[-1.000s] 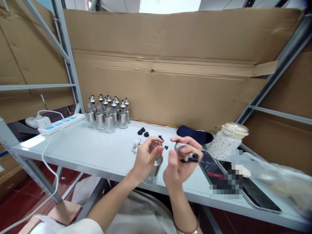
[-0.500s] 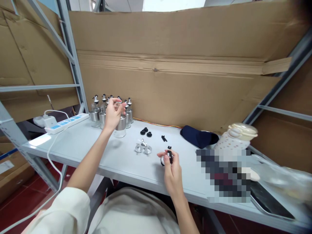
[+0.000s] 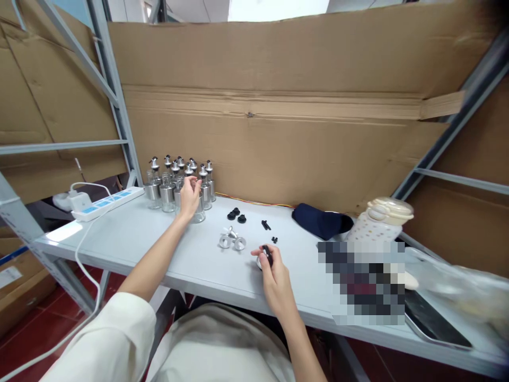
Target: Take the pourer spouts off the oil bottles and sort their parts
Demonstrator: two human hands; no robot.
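My left hand point(image 3: 190, 197) is closed around the upper part of a glass bottle point(image 3: 199, 215) with a steel sleeve, which stands at the front right of a bottle group. The fingers partly hide its neck. Behind and beside it stand several similar bottles point(image 3: 167, 196), a number of them with silver-and-black pourer tops. Over the front of the table, my right hand point(image 3: 275, 273) pinches a small silver-and-black pourer top point(image 3: 267, 256). Between the hands lie silver pourer parts point(image 3: 233, 240), black stoppers point(image 3: 237, 215), short black tubes point(image 3: 266, 225) and tiny black pieces point(image 3: 274, 240).
A white power strip point(image 3: 107, 204) with a cable lies at the left end. To the right are a dark blue cloth item point(image 3: 321, 221), a dotted white drink bottle point(image 3: 376, 223), a phone point(image 3: 435, 321) and a clear plastic bag point(image 3: 457, 292). Cardboard point(image 3: 278, 154) walls the back.
My left hand has come down from above the bottle tops and closed around the front bottle. My right hand still holds the pourer top, now tilted differently. The view has shifted slightly.
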